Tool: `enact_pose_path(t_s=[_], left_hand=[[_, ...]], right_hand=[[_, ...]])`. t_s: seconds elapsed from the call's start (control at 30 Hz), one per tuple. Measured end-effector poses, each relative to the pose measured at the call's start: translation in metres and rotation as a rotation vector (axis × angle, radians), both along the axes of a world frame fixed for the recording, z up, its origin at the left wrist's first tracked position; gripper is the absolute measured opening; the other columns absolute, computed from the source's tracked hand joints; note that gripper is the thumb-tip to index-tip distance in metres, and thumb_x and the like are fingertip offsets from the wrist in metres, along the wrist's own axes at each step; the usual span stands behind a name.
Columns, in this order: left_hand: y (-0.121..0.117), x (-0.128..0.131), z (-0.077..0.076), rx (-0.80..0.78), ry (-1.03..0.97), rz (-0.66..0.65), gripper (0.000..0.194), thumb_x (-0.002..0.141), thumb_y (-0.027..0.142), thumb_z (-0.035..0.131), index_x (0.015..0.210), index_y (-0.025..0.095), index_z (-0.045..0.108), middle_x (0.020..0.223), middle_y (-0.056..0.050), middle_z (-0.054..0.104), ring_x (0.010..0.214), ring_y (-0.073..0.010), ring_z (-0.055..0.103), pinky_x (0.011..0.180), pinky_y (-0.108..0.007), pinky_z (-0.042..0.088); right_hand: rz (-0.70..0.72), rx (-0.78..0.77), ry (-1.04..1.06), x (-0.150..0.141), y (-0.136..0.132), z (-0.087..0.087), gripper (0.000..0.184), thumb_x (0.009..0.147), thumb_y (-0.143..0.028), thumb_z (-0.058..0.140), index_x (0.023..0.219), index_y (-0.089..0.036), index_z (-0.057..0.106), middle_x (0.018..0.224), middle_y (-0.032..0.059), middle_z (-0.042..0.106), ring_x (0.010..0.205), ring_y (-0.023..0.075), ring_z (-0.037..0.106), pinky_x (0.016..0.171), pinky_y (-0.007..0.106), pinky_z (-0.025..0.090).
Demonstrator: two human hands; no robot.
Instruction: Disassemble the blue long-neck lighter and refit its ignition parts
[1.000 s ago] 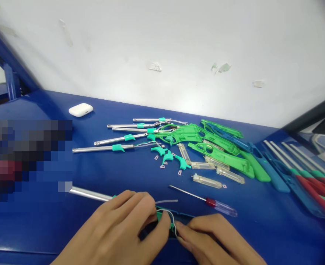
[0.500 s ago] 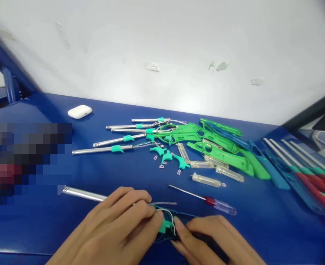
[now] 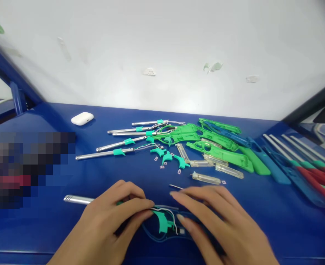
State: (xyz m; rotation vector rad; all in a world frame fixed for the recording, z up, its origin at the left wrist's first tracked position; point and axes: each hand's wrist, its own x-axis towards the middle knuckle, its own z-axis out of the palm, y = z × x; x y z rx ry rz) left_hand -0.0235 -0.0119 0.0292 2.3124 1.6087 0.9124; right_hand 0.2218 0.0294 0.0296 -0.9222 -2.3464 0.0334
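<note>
Near the front of the table, my left hand (image 3: 109, 217) pinches the front part of a long-necked lighter, with thumb and fingers over where its metal tube (image 3: 78, 199) meets the handle. The lighter's open blue half shell (image 3: 153, 236) lies inner side up. Inside it I see a teal trigger (image 3: 163, 222), a thin white wire (image 3: 164, 210) and a small black-and-white end piece (image 3: 180, 231). Over the shell's right part, my right hand (image 3: 223, 217) is open, thumb and fingers apart. It hides much of the handle and most of a screwdriver (image 3: 175, 186).
Behind lie several metal tubes (image 3: 104, 154) with teal collars, loose teal triggers (image 3: 181, 162), clear fuel tanks (image 3: 206, 178) and green shells (image 3: 220, 156). Red-handled lighters (image 3: 314, 180) lie at right. A white case (image 3: 82, 118) sits back left; a blurred-out patch (image 3: 21, 173) covers the left side.
My right thumb and fingers have parted and lifted away from the trigger area, now covering the screwdriver's handle. My left fingers shifted left, so more of the trigger and shell shows.
</note>
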Motion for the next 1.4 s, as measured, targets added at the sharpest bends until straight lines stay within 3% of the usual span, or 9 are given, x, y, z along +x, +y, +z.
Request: enact_pose_path(t_s=[0.13,0.33,0.53,0.73,1.07,1.4], left_hand=[[0.002,0.003,0.002,-0.04,-0.068,0.033,0.016,0.101,0.029,0.06,0.094,0.033,0.074,0.093,0.006,0.072,0.081,-0.0087,0.071,0.075,-0.013,0.058],[0.001,0.005,0.0,-0.127,-0.122,0.053,0.017,0.1,0.025,0.057,0.093,0.031,0.071,0.092,0.005,0.071,0.083,-0.0104,0.071,0.074,-0.016,0.058],[0.001,0.006,0.002,-0.148,-0.123,0.03,0.02,0.101,0.022,0.055,0.087,0.031,0.068,0.091,0.008,0.069,0.08,-0.0072,0.069,0.074,-0.014,0.055],[-0.002,0.005,-0.002,-0.047,-0.078,0.056,0.019,0.101,0.021,0.057,0.106,0.033,0.071,0.097,0.007,0.069,0.083,-0.0069,0.07,0.078,-0.013,0.055],[-0.005,0.006,-0.002,-0.191,-0.079,0.015,0.023,0.104,0.02,0.048,0.1,0.03,0.068,0.099,0.003,0.065,0.087,-0.0102,0.068,0.078,-0.018,0.056],[-0.003,0.008,0.001,-0.123,-0.042,0.012,0.028,0.104,0.019,0.046,0.095,0.029,0.07,0.093,0.003,0.066,0.08,-0.0091,0.068,0.073,-0.017,0.056]], right_hand=[[0.066,-0.165,-0.055,-0.016,0.012,0.001,0.028,0.107,-0.028,0.05,0.125,-0.028,0.072,0.11,0.0015,0.077,0.097,0.0226,0.074,0.093,0.043,0.062],[0.141,-0.392,-0.001,-0.022,0.013,0.0,0.026,0.106,-0.019,0.052,0.1,-0.03,0.074,0.09,-0.0029,0.072,0.081,0.0147,0.067,0.083,0.03,0.057],[0.164,-0.296,0.098,-0.019,0.014,-0.005,0.028,0.107,-0.02,0.05,0.097,-0.028,0.075,0.09,-0.0021,0.074,0.078,0.0132,0.067,0.072,0.024,0.055],[0.169,-0.197,0.02,-0.015,0.011,-0.009,0.028,0.107,-0.017,0.048,0.103,-0.028,0.073,0.093,-0.003,0.075,0.079,0.0139,0.07,0.081,0.029,0.057],[0.188,-0.223,0.029,-0.014,0.012,-0.008,0.031,0.103,-0.011,0.047,0.107,-0.029,0.072,0.095,-0.002,0.075,0.077,0.0111,0.072,0.086,0.026,0.059],[0.174,-0.245,0.049,-0.016,0.012,-0.007,0.026,0.107,-0.02,0.049,0.103,-0.03,0.073,0.093,-0.0045,0.077,0.078,0.0131,0.072,0.086,0.028,0.058]])
